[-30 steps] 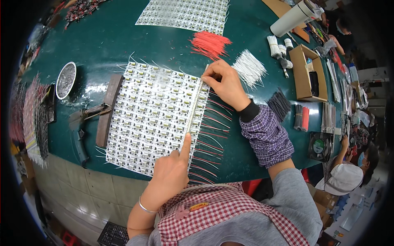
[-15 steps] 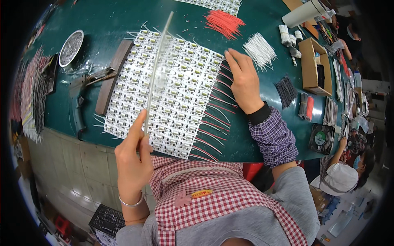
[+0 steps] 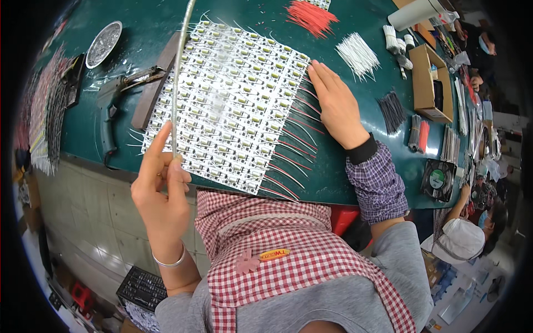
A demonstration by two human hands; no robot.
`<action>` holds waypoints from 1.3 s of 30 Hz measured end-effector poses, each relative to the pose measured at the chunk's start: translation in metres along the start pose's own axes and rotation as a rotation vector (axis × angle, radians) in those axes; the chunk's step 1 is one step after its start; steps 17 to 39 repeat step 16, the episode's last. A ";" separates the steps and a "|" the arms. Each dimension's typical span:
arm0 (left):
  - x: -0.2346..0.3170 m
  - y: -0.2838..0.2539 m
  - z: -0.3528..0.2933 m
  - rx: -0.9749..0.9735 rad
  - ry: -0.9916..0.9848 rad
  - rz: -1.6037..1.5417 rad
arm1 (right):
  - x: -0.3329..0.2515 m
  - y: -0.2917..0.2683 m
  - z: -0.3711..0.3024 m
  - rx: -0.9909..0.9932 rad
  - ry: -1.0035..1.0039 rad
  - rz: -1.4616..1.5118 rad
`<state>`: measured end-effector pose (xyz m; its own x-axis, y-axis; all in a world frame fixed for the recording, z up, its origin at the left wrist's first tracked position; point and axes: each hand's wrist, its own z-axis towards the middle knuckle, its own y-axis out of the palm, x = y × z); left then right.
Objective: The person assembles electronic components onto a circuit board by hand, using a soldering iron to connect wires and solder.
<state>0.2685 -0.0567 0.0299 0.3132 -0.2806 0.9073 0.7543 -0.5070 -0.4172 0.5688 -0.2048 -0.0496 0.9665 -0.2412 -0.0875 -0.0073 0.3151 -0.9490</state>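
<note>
Between the thumb and fingers of my left hand is the lower end of a long, thin, greyish strip. It rises over the left part of a white circuit board panel, which carries rows of small yellowish and black components. Its far end leaves the top of the picture. My right hand rests with fingers stretched out at the panel's upper right edge. Red, white and black wires stick out along that right edge. A dark wooden bar lies against the panel's left side.
A soldering gun lies left of the bar, below a metal bowl. Bundles of red wires, white wires and black wires lie beyond my right hand. A cardboard box and a fan stand farther right, near other people.
My left hand has moved left with the strip, which now stands over the panel's left part instead of its middle. My right hand stays at the panel's right edge. The view has shifted slightly.
</note>
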 end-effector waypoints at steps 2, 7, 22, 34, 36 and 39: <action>0.001 -0.004 0.002 0.032 0.003 0.010 | -0.011 -0.013 -0.009 -0.078 0.081 -0.081; 0.002 -0.011 0.002 0.125 0.018 0.006 | -0.074 -0.035 -0.023 0.025 -0.037 0.397; -0.028 0.006 -0.068 -0.279 0.190 0.160 | -0.120 -0.034 -0.048 0.081 -0.030 0.662; -0.028 0.006 -0.068 -0.279 0.190 0.160 | -0.120 -0.034 -0.048 0.081 -0.030 0.662; -0.028 0.006 -0.068 -0.279 0.190 0.160 | -0.120 -0.034 -0.048 0.081 -0.030 0.662; -0.028 0.006 -0.068 -0.279 0.190 0.160 | -0.120 -0.034 -0.048 0.081 -0.030 0.662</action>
